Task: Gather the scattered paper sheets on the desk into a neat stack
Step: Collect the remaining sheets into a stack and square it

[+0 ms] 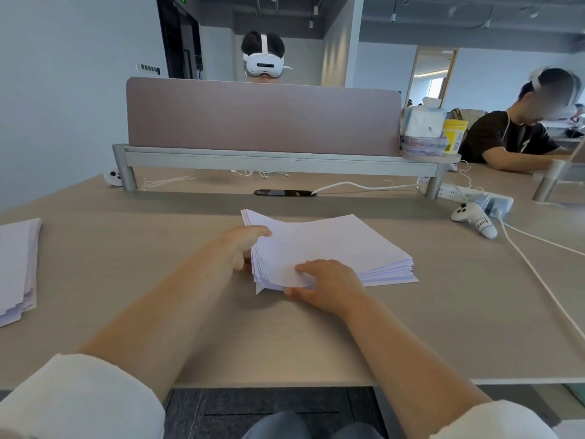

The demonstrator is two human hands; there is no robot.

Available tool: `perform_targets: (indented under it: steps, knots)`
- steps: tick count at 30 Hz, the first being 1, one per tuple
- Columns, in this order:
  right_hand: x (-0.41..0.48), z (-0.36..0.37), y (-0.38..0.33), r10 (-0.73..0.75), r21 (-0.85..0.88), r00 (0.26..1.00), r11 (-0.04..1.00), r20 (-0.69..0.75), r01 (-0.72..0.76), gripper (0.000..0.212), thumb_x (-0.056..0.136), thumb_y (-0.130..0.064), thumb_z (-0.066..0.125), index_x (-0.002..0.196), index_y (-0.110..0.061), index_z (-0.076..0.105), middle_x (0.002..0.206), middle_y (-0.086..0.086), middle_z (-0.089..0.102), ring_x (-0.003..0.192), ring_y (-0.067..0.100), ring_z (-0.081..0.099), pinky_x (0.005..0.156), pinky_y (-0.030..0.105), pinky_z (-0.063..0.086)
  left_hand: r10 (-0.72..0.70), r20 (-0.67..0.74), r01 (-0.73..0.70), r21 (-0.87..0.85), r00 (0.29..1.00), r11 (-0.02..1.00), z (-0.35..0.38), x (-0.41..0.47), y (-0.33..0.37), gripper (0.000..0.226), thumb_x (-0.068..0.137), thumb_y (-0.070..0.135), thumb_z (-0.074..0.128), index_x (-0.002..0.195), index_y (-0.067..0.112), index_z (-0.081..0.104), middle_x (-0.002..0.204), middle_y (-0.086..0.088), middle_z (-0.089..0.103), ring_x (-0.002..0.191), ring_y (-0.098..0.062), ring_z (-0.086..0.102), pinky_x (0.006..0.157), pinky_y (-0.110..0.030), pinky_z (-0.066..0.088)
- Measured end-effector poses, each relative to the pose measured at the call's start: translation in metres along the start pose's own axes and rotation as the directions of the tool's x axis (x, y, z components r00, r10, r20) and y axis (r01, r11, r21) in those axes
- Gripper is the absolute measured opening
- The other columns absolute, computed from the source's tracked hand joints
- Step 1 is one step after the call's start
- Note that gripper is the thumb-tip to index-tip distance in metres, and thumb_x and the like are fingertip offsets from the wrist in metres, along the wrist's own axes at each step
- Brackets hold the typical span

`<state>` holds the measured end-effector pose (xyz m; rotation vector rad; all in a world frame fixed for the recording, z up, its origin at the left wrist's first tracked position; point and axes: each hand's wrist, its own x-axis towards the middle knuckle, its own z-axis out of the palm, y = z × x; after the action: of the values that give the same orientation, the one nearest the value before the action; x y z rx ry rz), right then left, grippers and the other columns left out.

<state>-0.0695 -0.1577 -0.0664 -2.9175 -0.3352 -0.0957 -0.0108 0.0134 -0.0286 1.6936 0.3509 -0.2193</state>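
A tissue box (one tissue poking out) and a yellow tub sit on a shelf behind the desk. At the desk's centre lies the paper stack, slightly fanned. The left hand grips its left edge and the right hand pinches its near corner. Another paper pile lies far left, and a white controller lies to the right.

White paper sheets lie in a thick, skewed pile, edges uneven, on the desk.

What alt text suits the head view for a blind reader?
Two bare hands hold a fanned pile of white paper on a tan desk: left hand at its left edge, right hand pinching its near corner. A second pile lies far left.
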Motion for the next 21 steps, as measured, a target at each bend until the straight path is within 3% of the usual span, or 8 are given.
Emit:
perform_targets:
  steps: [5, 10, 15, 18, 19, 21]
  knots:
    - [-0.001, 0.001, 0.001, 0.002, 0.009, 1.000, 1.000, 0.000, -0.002, 0.062, 0.084, -0.064, 0.048, 0.137, -0.031, 0.044, 0.143, -0.009, 0.045, 0.133, 0.017, 0.038, 0.107, 0.036, 0.033, -0.011, 0.024, 0.012, -0.062, 1.000, 0.998, 0.002, 0.002, -0.003, 0.027, 0.085, 0.016, 0.062, 0.109, 0.006, 0.056, 0.095, -0.012, 0.065, 0.089, -0.029, 0.061, 0.091, -0.039, 0.049]
    - [-0.002, 0.000, 0.002, -0.007, 0.018, 1.000, 1.000, -0.007, 0.007, 0.062, 0.085, -0.064, 0.048, 0.138, -0.031, 0.044, 0.144, -0.010, 0.044, 0.134, 0.017, 0.038, 0.108, 0.036, 0.032, 0.060, -0.009, -0.060, -0.083, 0.998, 0.995, 0.006, 0.005, -0.005, 0.018, 0.087, 0.012, 0.060, 0.104, 0.005, 0.057, 0.114, -0.014, 0.062, 0.108, -0.029, 0.057, 0.102, -0.043, 0.044]
    - [0.000, 0.005, 0.006, -0.024, 0.033, 0.999, 0.999, -0.035, 0.025, 0.060, 0.085, -0.062, 0.049, 0.136, -0.031, 0.046, 0.141, -0.011, 0.047, 0.131, 0.017, 0.040, 0.104, 0.035, 0.032, 0.128, -0.042, -0.128, -0.007, 0.991, 0.992, 0.006, 0.014, -0.013, 0.035, 0.083, 0.001, 0.063, 0.117, -0.004, 0.055, 0.119, -0.018, 0.062, 0.108, -0.034, 0.060, 0.096, -0.044, 0.049]
    - [0.001, 0.006, 0.007, -0.053, 0.044, 0.991, 0.997, -0.122, 0.059, 0.054, 0.083, -0.060, 0.053, 0.126, -0.027, 0.056, 0.130, -0.009, 0.056, 0.121, 0.020, 0.047, 0.097, 0.032, 0.038, 0.201, -0.042, -0.199, 0.045, 0.979, 0.979, 0.007, 0.015, -0.021, 0.026, 0.085, -0.010, 0.053, 0.110, -0.004, 0.056, 0.107, -0.018, 0.061, 0.091, -0.032, 0.061, 0.071, -0.033, 0.054]
    - [0.003, 0.008, 0.007, -0.086, 0.039, 0.968, 0.994, -0.237, 0.098, 0.050, 0.082, -0.060, 0.054, 0.116, -0.024, 0.063, 0.120, -0.006, 0.062, 0.112, 0.021, 0.052, 0.089, 0.031, 0.041, 0.212, -0.047, -0.211, 0.023, 0.976, 0.977, 0.007, 0.014, -0.023, 0.023, 0.085, -0.012, 0.049, 0.105, -0.001, 0.054, 0.099, -0.017, 0.061, 0.080, -0.030, 0.060, 0.059, -0.028, 0.054]
    - [0.002, 0.009, 0.004, -0.135, 0.059, 0.850, 0.980, -0.508, 0.191, 0.046, 0.078, -0.061, 0.051, 0.081, -0.018, 0.069, 0.086, -0.002, 0.066, 0.082, 0.021, 0.060, 0.066, 0.026, 0.042, 0.193, -0.072, -0.198, -0.076, 0.979, 0.977, 0.006, 0.012, -0.025, 0.022, 0.085, -0.014, 0.045, 0.099, 0.002, 0.048, 0.083, -0.014, 0.057, 0.065, -0.022, 0.055, 0.039, -0.018, 0.048]
